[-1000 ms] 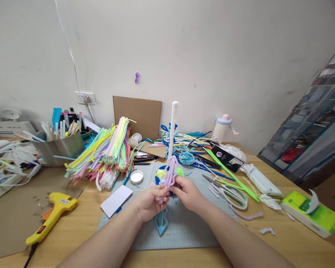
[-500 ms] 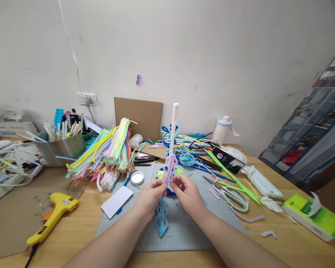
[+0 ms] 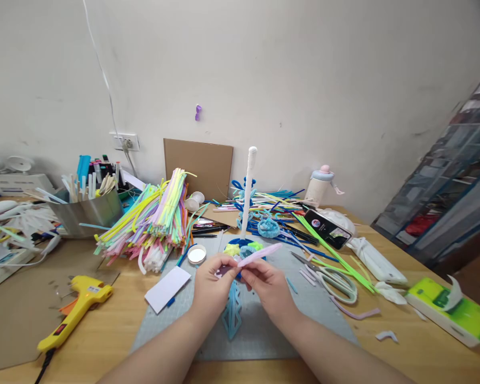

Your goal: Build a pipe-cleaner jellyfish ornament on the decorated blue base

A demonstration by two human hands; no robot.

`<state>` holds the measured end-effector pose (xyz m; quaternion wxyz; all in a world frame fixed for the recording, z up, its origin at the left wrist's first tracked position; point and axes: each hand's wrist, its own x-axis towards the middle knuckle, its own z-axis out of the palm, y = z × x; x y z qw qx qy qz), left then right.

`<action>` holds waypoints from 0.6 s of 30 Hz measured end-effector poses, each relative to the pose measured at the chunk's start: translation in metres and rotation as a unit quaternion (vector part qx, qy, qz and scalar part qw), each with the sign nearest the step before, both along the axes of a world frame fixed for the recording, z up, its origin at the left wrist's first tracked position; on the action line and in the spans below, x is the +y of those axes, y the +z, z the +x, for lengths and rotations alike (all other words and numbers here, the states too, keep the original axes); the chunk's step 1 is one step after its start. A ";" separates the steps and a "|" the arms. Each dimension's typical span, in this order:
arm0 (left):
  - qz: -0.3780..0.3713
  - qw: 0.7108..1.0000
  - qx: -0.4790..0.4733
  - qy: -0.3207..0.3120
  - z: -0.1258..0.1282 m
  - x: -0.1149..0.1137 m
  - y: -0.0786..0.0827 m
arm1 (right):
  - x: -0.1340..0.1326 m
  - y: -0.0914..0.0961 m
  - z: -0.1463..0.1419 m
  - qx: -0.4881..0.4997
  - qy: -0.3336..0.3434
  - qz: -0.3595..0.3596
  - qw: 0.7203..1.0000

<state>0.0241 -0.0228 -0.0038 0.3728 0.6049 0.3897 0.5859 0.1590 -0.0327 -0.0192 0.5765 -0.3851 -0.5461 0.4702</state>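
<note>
Between both hands is a lilac pipe-cleaner piece (image 3: 260,255), seen nearly edge-on and pointing up to the right. My left hand (image 3: 215,280) is closed on its lower left end. Thumb and fingers of my right hand (image 3: 266,282) pinch it near the middle. Below the hands, a light blue zigzag pipe-cleaner shape (image 3: 232,314) lies on the grey cutting mat (image 3: 268,330). Just behind them, a white wrapped stick (image 3: 248,192) stands upright from a blue base with yellow and green pieces (image 3: 232,249), partly hidden by my fingers.
A yellow hot glue gun (image 3: 74,312) lies at the left. Behind it are a bundle of coloured pipe cleaners (image 3: 164,213) and a metal pot of sticks (image 3: 92,213). Scissors (image 3: 336,282), a phone (image 3: 328,228) and a green box (image 3: 450,309) lie to the right.
The lilac piece has turned from upright, with its zigzag outline facing me, to edge-on and tilted right. Both hands have shifted their grip slightly around it.
</note>
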 end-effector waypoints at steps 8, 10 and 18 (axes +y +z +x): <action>0.073 0.996 0.051 0.014 0.000 -0.004 0.002 | -0.002 -0.003 -0.004 0.083 0.025 -0.014 0.996; 0.056 0.998 0.039 0.011 0.001 -0.003 0.003 | -0.002 -0.004 -0.004 0.077 0.017 -0.012 0.997; -0.203 0.957 -0.163 -0.123 0.005 0.009 -0.002 | 0.004 -0.005 -0.001 0.024 0.011 0.000 1.000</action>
